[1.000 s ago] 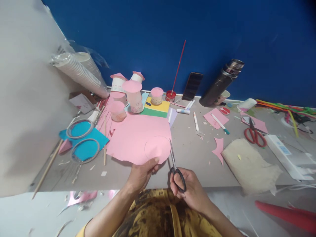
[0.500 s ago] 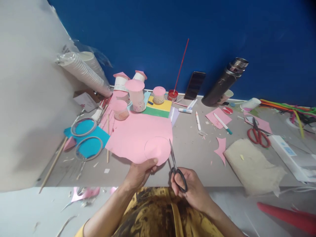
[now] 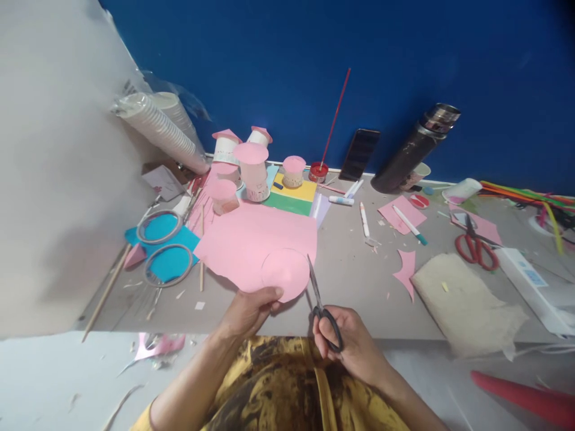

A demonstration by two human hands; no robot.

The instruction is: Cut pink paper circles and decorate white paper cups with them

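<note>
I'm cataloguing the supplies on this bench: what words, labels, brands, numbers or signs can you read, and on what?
None can be read. Too small or blurred:
White rectangular box at right: blue label.
Clear plastic wrapping around stacked white cups: dark print.
White cylindrical marker: orange marks.

Large pink paper sheet: only a thin curved line, no lettering visible.

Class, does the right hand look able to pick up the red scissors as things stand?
Probably not: the right hand holds the black scissors. Otherwise, nothing seems to cover the red scissors.
</note>
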